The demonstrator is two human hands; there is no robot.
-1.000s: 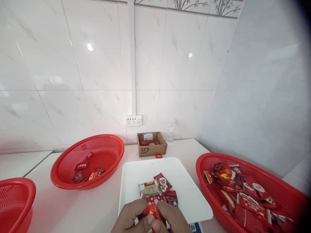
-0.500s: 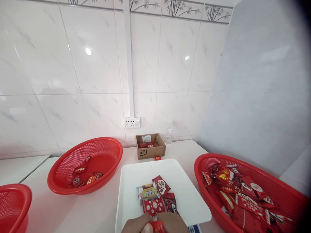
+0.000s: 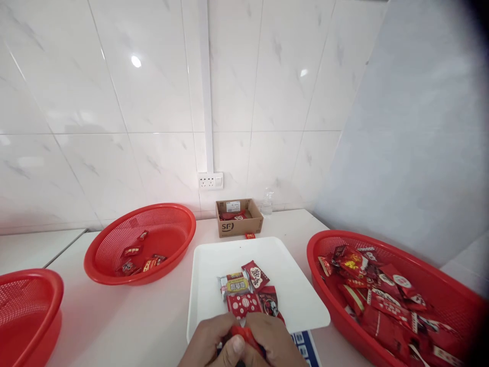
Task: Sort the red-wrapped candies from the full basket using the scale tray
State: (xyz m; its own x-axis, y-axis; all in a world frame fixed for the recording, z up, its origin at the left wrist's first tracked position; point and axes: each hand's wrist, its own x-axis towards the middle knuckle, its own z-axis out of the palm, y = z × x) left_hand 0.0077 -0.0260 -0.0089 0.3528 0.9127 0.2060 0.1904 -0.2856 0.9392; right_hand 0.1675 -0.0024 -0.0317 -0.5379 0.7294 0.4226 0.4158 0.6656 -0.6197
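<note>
My left hand (image 3: 214, 339) and my right hand (image 3: 273, 339) are close together at the bottom of the view, over the near edge of a white tray (image 3: 217, 250). Both are closed on a small shiny red packet (image 3: 244, 334), mostly covered by the fingers. Just beyond them in the tray lie several snack packets: a silver and yellow one (image 3: 236, 286), a dark red one with white lettering (image 3: 255, 275), a red one with pale dots (image 3: 244, 305) and a dark red one with a picture (image 3: 269, 302).
To the right stands a large red basket (image 3: 317, 255) of snack packets. At the left are a red basket (image 3: 91, 267) with several packets and another red basket (image 3: 57, 285). A cardboard box (image 3: 244, 228), a small red packet (image 3: 249, 236) and a clear bottle (image 3: 267, 203) are behind the tray.
My view has tilted down slightly, so more of both hands shows. The hands stay together around the red packet; the tray's contents look unchanged.
</note>
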